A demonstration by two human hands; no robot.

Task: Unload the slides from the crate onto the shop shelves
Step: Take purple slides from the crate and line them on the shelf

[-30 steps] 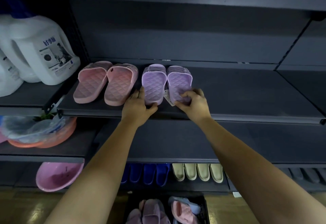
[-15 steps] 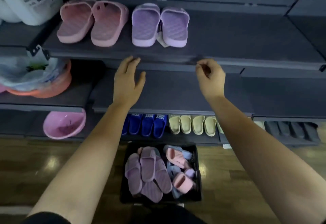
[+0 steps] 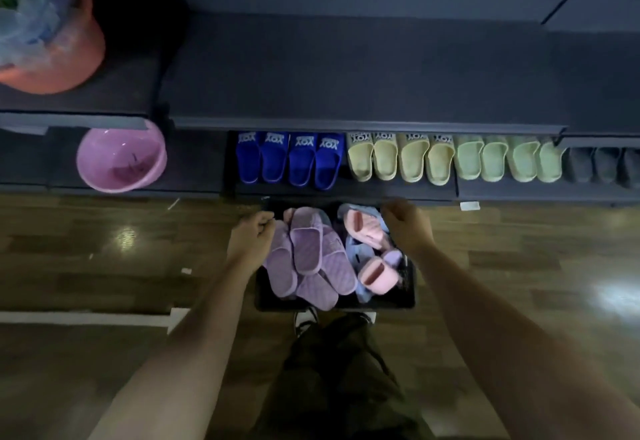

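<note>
Both hands are over the crate (image 3: 405,296) now, which sits on the wooden floor (image 3: 104,249) right at the person's feet. The left hand (image 3: 251,244) hangs at the crate's 9 o'clock edge, fingers curled loosely, nothing in its grip. The right hand (image 3: 408,228) is at about 1 o'clock, curled too, empty as far as I can tell, though its fingertips are turned away.

Here's what matters: the lilac slides (image 3: 308,252) are piled on the left half, long axes running roughly 12 to 6, just beside the left hand at its 3 o'clock. That hand looks nearer to them. The pink slides (image 3: 363,231) lie over pale blue ones on the right half, touching distance from the right hand, at its 8 o'clock.

Room to place? The bottom shelf (image 3: 398,193) at 12 o'clock is packed with blue slides (image 3: 291,160) and yellow slides (image 3: 401,159). The shelf above (image 3: 346,76) is bare and dark across its width. A pink basin (image 3: 121,159) sits at 10 o'clock.
</note>
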